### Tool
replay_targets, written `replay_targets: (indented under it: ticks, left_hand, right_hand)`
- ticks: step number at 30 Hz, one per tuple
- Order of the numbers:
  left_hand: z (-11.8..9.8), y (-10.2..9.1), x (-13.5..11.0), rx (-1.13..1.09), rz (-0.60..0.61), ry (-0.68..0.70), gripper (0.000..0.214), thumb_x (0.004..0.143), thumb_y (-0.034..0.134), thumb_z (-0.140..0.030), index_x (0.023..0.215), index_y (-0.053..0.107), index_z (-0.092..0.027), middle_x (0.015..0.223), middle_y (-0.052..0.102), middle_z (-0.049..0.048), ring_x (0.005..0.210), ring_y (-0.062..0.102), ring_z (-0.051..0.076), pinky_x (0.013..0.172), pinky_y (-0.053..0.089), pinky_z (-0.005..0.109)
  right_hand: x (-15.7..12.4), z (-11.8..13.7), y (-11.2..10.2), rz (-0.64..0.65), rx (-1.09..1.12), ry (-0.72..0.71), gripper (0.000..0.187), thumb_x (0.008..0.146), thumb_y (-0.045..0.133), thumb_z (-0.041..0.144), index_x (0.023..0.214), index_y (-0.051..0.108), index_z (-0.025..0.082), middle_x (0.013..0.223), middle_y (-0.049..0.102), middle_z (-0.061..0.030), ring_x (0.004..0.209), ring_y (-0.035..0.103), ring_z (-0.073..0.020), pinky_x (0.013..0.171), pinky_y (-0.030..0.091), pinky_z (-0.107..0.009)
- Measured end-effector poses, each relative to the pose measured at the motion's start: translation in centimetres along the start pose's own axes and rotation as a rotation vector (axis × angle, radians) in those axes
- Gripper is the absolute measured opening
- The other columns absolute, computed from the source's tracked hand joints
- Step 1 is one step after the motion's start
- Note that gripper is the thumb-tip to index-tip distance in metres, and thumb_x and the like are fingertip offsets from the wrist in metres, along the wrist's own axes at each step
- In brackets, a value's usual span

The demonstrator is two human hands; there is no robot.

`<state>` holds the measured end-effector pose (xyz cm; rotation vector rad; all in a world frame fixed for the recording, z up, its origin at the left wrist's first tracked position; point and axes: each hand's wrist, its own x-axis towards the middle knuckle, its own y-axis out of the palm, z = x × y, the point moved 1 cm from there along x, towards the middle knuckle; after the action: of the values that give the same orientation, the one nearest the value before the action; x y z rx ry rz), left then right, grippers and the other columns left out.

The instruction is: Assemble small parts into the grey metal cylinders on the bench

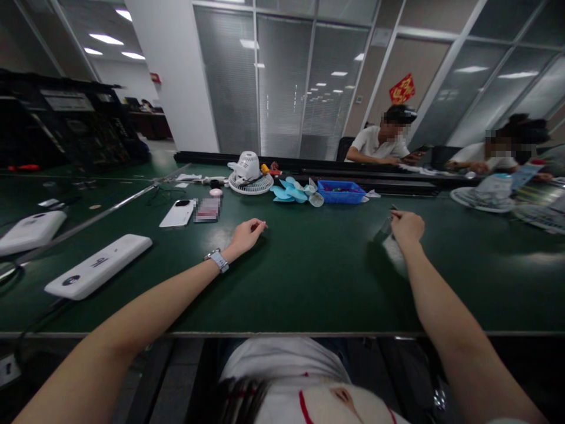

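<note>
While the right hand [408, 228] gripped a pale thing [392, 242] in its bent fingers, the left hand [248, 237] lay loose, on or just over the green table [309, 282]. The left fingers were softly bent, not squeezed into a fist, and nothing showed in them. The right hand seemed to pinch the pale thing near its far end, maybe so the rest could hang down. The pale thing was over the right side of the table, well apart from the left hand. It was too blurry to tell what it was, or whether its low end touched the table.

The white fan part [248, 166], the blue fan blades [291, 191] and the blue tray [342, 197] sat close together near the back, perhaps to be handy without crowding the hands. The white phone [176, 215] lay off to the left, likely to be out of the way.

The pale thing's long side ran mostly front to back. Its near end pointed toward the person and a little right. A small dark tip [394, 207] poked out past the fingers, pointing away; whether it belonged to the pale thing was hard to tell.
</note>
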<state>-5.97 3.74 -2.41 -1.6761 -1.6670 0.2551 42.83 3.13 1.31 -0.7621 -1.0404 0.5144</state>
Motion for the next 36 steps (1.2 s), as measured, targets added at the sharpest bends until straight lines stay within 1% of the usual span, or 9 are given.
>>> replay_targets:
  ticks: [3,4,11,14,19,23,27,31,36]
  left_hand:
    - [0.0,0.0,0.0,-0.001,0.004,0.000,0.039,0.092,0.046,-0.051,0.091,0.071,-0.021,0.084,0.073,0.0046,0.079,0.067,0.021,0.072,0.048,0.031]
    - [0.0,0.0,0.0,-0.002,0.005,0.001,0.040,0.092,0.046,-0.051,0.092,0.071,-0.021,0.084,0.073,0.0045,0.079,0.067,0.021,0.072,0.048,0.031]
    - [-0.1,0.0,0.0,-0.003,0.016,-0.003,0.040,0.092,0.046,-0.051,0.092,0.071,-0.021,0.086,0.073,0.0049,0.079,0.067,0.021,0.072,0.047,0.031]
    - [-0.2,-0.1,0.0,-0.003,0.015,0.006,0.040,0.092,0.046,-0.051,0.092,0.071,-0.021,0.085,0.073,0.0049,0.080,0.067,0.021,0.072,0.047,0.031]
    - [0.1,0.0,0.0,-0.015,0.018,0.014,0.040,0.092,0.046,-0.051,0.093,0.071,-0.021,0.086,0.073,0.0048,0.079,0.066,0.020,0.071,0.047,0.030]
    - [0.4,0.2,0.2,-0.016,0.017,0.016,0.040,0.092,0.046,-0.051,0.094,0.072,-0.020,0.087,0.073,0.0048,0.079,0.066,0.020,0.072,0.047,0.030]
    - [0.5,0.3,0.2,-0.022,0.017,0.006,0.040,0.092,0.046,-0.052,0.095,0.072,-0.021,0.087,0.074,0.0053,0.080,0.067,0.020,0.072,0.047,0.031]
    - [0.6,0.3,0.2,-0.024,0.014,0.007,0.040,0.092,0.046,-0.052,0.094,0.072,-0.021,0.086,0.073,0.0051,0.079,0.067,0.020,0.072,0.048,0.031]
    - [0.4,0.2,0.1,-0.018,0.009,0.009,0.039,0.092,0.047,-0.051,0.092,0.072,-0.020,0.084,0.073,0.0048,0.078,0.067,0.020,0.071,0.047,0.030]
  right_hand:
    - [0.1,0.2,-0.1,0.035,-0.007,0.088,0.034,0.088,0.054,0.022,0.112,0.075,0.011,0.105,0.072,-0.0216,0.093,0.067,-0.0317,0.084,0.049,-0.043]
    - [0.1,0.3,-0.2,0.037,-0.001,0.094,0.034,0.087,0.055,0.021,0.112,0.075,0.011,0.105,0.072,-0.0219,0.094,0.066,-0.0318,0.084,0.049,-0.043]
    - [0.3,0.0,-0.3,0.010,0.011,0.092,0.035,0.087,0.055,0.018,0.113,0.074,0.008,0.104,0.072,-0.0223,0.097,0.067,-0.0319,0.090,0.048,-0.045]
    - [0.4,-0.2,-0.2,0.034,0.005,0.095,0.034,0.088,0.055,0.019,0.114,0.074,0.008,0.105,0.072,-0.0214,0.097,0.067,-0.0319,0.090,0.048,-0.044]
    - [0.4,-0.2,-0.3,0.045,-0.003,0.073,0.033,0.087,0.055,0.019,0.111,0.075,0.008,0.099,0.073,-0.0207,0.094,0.067,-0.0308,0.088,0.048,-0.042]
    - [0.3,0.3,-0.7,0.097,-0.052,0.061,0.033,0.088,0.054,0.018,0.112,0.075,0.010,0.102,0.072,-0.0203,0.094,0.067,-0.0296,0.088,0.049,-0.041]
    - [0.0,0.9,-1.1,0.126,-0.099,0.080,0.034,0.088,0.056,0.023,0.114,0.075,0.011,0.104,0.072,-0.0210,0.095,0.067,-0.0322,0.086,0.050,-0.043]
    - [-0.3,1.2,-1.1,0.113,-0.125,0.110,0.036,0.087,0.058,0.031,0.113,0.075,0.013,0.100,0.071,-0.0210,0.093,0.067,-0.0333,0.082,0.050,-0.044]
    - [-0.3,0.9,-0.6,0.070,-0.087,0.107,0.036,0.085,0.059,0.031,0.110,0.075,0.011,0.095,0.071,-0.0202,0.094,0.066,-0.0314,0.085,0.050,-0.043]
